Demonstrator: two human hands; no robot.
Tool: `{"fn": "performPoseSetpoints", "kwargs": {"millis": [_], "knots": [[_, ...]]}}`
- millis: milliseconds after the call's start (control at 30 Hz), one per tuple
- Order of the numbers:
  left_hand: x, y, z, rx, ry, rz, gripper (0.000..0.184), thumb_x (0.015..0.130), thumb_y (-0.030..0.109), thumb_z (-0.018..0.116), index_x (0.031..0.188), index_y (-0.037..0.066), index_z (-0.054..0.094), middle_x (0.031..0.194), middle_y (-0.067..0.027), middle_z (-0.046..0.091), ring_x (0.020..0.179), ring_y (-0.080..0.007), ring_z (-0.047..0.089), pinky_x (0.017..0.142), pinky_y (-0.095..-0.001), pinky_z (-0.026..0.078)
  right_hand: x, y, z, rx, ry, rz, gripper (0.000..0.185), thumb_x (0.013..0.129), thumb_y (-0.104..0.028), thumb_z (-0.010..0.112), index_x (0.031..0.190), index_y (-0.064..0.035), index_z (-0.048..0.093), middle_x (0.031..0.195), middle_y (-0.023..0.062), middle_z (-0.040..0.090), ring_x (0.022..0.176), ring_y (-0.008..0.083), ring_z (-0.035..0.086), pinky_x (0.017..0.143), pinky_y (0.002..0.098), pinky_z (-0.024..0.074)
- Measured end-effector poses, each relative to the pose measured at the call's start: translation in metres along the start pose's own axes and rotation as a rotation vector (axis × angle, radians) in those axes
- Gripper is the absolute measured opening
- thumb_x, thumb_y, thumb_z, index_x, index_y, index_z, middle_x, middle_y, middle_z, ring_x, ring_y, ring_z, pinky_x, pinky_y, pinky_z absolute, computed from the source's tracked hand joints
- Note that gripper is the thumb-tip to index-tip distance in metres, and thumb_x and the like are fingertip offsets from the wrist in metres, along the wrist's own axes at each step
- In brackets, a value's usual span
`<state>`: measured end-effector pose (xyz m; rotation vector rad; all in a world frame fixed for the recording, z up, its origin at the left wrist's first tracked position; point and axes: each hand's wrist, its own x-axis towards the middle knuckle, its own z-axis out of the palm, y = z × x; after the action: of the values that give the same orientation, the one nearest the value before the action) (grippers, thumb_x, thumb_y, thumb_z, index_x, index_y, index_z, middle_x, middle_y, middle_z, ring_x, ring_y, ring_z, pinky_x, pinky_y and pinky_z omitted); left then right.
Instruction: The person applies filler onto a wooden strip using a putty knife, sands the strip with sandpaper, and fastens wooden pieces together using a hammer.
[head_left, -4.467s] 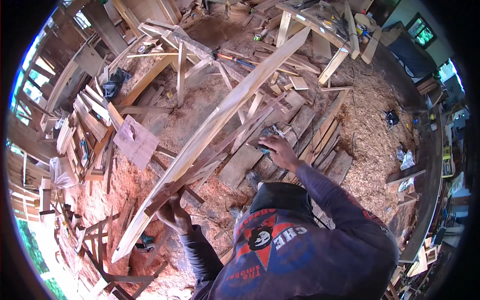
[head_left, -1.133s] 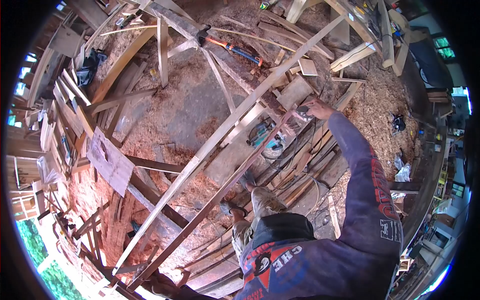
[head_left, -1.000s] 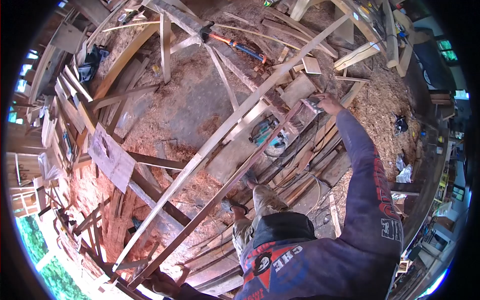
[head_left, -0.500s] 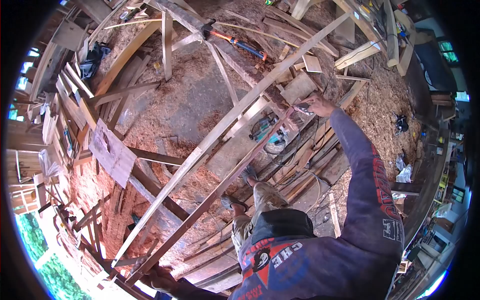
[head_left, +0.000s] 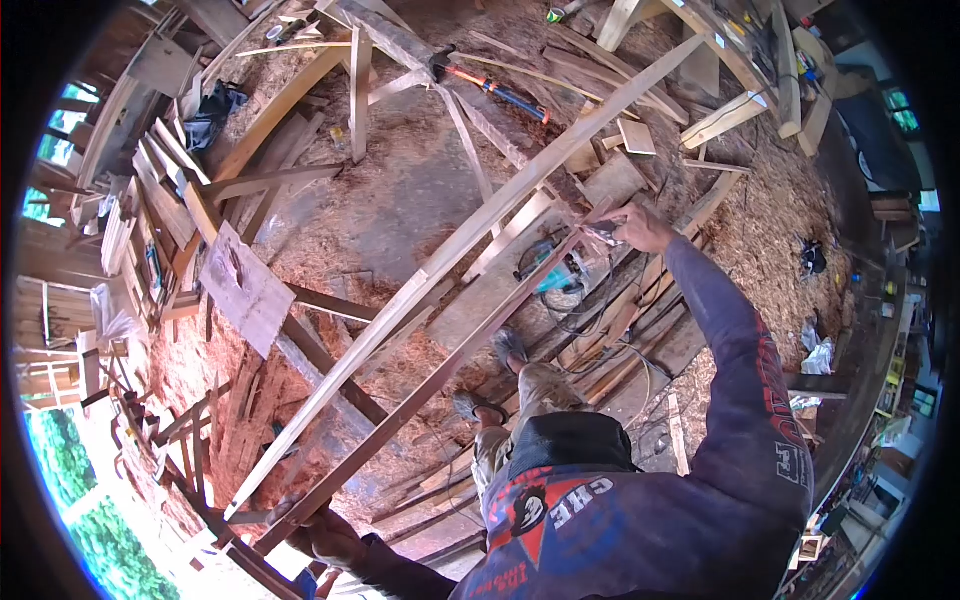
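A long dark reddish strip of wood [head_left: 410,405] runs diagonally in front of me. My left hand [head_left: 328,538] is closed round its lower end. At the upper end, my right hand [head_left: 640,228] grips a small tool [head_left: 602,234] against the strip; the tool's details are too small to tell. Beside the strip, a long pale board [head_left: 450,250] lies on a rough timber frame, touched by neither hand. A teal power tool [head_left: 560,275] rests below the strip's upper part.
Orange-and-blue clamp [head_left: 500,93] on a rough beam [head_left: 500,140]; square plywood piece [head_left: 247,290] at left. Stacked boards [head_left: 610,330] and cables lie near my feet [head_left: 480,408]. Shavings cover the floor. A trestle [head_left: 725,50] with tools stands at upper right.
Since the oldest frame, the dark strip has shifted clear of the pale board, and my hands have moved far apart along it. Lately, my left hand has risen slightly with the lower end.
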<state>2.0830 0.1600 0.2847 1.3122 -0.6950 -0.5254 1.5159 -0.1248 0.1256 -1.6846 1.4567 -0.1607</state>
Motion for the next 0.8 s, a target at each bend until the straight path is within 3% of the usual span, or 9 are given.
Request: {"fn": "performPoseSetpoints", "kwargs": {"millis": [267,367,433,667,700,733,800], "knots": [[-0.017,-0.002,-0.007,-0.125,-0.075,0.026,0.034,0.085,-0.005,0.062,0.118,0.002,0.059,0.11,-0.0147,0.064,0.098,-0.0238,0.068,0.082,-0.0404,0.063,-0.018,-0.018,0.026,-0.087,0.013,-0.001,0.049,0.074,-0.014,0.062,0.122,-0.0035,0.07,0.111,0.0272,0.07,0.1,0.0328,0.07,0.092,0.0347,0.0513],[-0.026,-0.005,-0.01,-0.114,-0.031,-0.007,0.032,0.086,0.0,0.067,0.117,0.002,0.058,0.106,-0.0165,0.065,0.097,-0.0241,0.068,0.082,-0.0394,0.063,-0.028,-0.031,0.036,-0.085,0.025,-0.094,0.038,0.076,-0.014,0.063,0.111,-0.004,0.074,0.111,0.023,0.071,0.098,0.0374,0.068,0.093,0.0376,0.0519],[-0.03,-0.005,-0.007,-0.141,-0.042,-0.013,0.029,0.087,0.001,0.068,0.114,0.003,0.058,0.106,-0.0165,0.065,0.096,-0.0234,0.067,0.081,-0.0384,0.063,-0.04,-0.061,0.04,-0.155,0.013,-0.064,0.048,0.075,-0.012,0.062,0.122,-0.0045,0.07,0.115,0.0252,0.07,0.101,0.0263,0.07,0.092,0.0318,0.0512],[-0.045,-0.012,-0.019,-0.094,-0.076,-0.039,0.023,0.091,0.01,0.071,0.108,0.004,0.057,0.103,-0.0166,0.067,0.094,-0.0239,0.067,0.083,-0.0353,0.057,-0.064,-0.096,0.066,-0.351,-0.007,-0.179,0.04,0.076,-0.01,0.062,0.113,-0.0102,0.075,0.121,0.0232,0.069,0.109,0.0299,0.068,0.097,0.0309,0.0501],[-0.047,-0.014,-0.021,-0.106,-0.104,-0.022,0.024,0.091,0.011,0.072,0.108,0.003,0.057,0.103,-0.0169,0.068,0.094,-0.0242,0.067,0.083,-0.0358,0.056,-0.063,-0.093,0.069,-0.543,-0.031,-0.389,0.038,0.079,-0.01,0.061,0.115,-0.0096,0.075,0.12,0.0213,0.07,0.108,0.0274,0.069,0.096,0.031,0.0505],[-0.05,-0.014,-0.022,-0.118,-0.132,-0.005,0.024,0.091,0.011,0.072,0.108,0.003,0.057,0.103,-0.0172,0.068,0.094,-0.0245,0.067,0.083,-0.0363,0.056,-0.065,-0.089,0.072,-0.555,-0.037,-0.395,0.038,0.079,-0.01,0.061,0.115,-0.0096,0.075,0.12,0.0213,0.07,0.108,0.0274,0.069,0.096,0.031,0.0505],[-0.053,-0.01,-0.022,-0.136,-0.152,0.005,0.024,0.091,0.011,0.072,0.108,0.002,0.057,0.103,-0.0183,0.068,0.094,-0.0254,0.068,0.083,-0.037,0.056,-0.08,-0.123,0.079,-0.124,0.072,0.003,0.033,0.079,-0.005,0.061,0.107,-0.0068,0.076,0.119,0.0176,0.071,0.101,0.0324,0.07,0.095,0.0355,0.0534]]}}
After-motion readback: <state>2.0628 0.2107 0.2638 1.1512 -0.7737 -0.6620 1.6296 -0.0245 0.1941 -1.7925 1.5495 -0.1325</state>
